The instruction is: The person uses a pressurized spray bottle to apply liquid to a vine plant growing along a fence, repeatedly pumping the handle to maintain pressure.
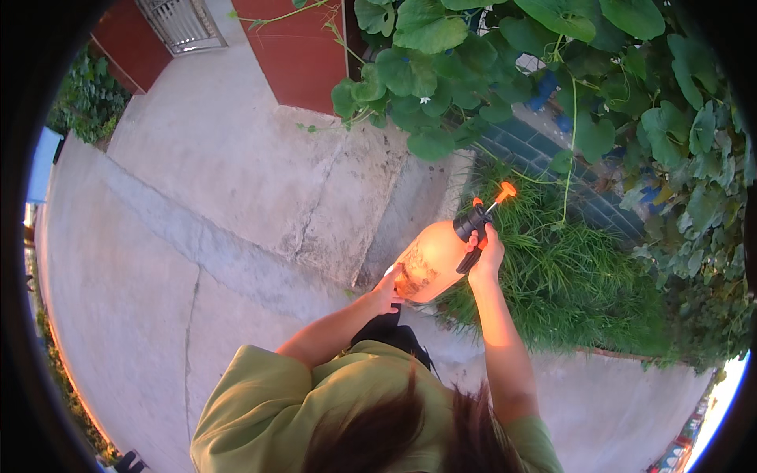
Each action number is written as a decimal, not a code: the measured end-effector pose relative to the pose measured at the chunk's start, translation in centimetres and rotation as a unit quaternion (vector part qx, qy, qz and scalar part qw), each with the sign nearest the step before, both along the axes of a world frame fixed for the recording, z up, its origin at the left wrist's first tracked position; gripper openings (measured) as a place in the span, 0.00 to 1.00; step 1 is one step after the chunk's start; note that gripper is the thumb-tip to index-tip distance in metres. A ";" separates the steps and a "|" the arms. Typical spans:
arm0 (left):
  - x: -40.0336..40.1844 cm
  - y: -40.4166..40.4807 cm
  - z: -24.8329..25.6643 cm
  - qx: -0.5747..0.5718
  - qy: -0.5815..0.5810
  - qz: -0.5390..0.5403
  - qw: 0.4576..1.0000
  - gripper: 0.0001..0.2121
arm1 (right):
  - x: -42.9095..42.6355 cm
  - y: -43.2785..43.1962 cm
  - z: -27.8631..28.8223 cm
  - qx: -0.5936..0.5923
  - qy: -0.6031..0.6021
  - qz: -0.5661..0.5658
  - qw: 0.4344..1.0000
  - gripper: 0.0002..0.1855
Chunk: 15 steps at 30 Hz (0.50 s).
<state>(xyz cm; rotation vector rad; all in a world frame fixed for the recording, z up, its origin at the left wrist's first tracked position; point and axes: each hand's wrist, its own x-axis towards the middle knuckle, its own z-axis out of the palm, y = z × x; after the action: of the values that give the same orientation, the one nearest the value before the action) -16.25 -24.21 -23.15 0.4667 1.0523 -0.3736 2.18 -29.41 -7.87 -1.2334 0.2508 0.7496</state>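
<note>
A pump pressure sprayer (434, 257) with a translucent, orange-lit tank is held tilted before my body, its black head and raised orange pump handle pointing up and to the right. My right hand (488, 251) grips the black handle at the sprayer's head. Under the lower end of the tank, my left hand (387, 291) supports its base, with the fingers partly hidden. Long green grass (556, 284) grows just right of the sprayer. No spray can be made out at the nozzle.
Cracked concrete paving (254, 207) with a low step lies ahead and left. Broad-leaved climbing vines (461, 71) hang at the upper right, over a blue-green tiled wall (526, 139). A red wall panel (301, 59) and a metal gate (180, 26) stand farther ahead.
</note>
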 end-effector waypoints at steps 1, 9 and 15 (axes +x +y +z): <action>-0.3 -0.1 0.2 -0.002 0.000 0.006 1.000 0.45 | -0.4 0.1 0.2 -0.006 -0.003 0.007 1.000 0.10; -1.8 4.4 3.1 0.034 0.001 0.067 0.997 0.43 | -2.0 4.6 2.1 0.043 -0.010 0.030 0.999 0.11; -1.6 11.0 2.8 0.033 0.009 0.115 0.993 0.41 | -2.9 11.3 3.0 0.045 0.003 0.056 0.997 0.10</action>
<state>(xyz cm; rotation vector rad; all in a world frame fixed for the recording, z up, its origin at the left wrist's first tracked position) -17.87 -13.23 -20.34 0.3964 1.1252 -0.1395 -0.74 -18.14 -4.90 -1.1663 0.1517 0.8524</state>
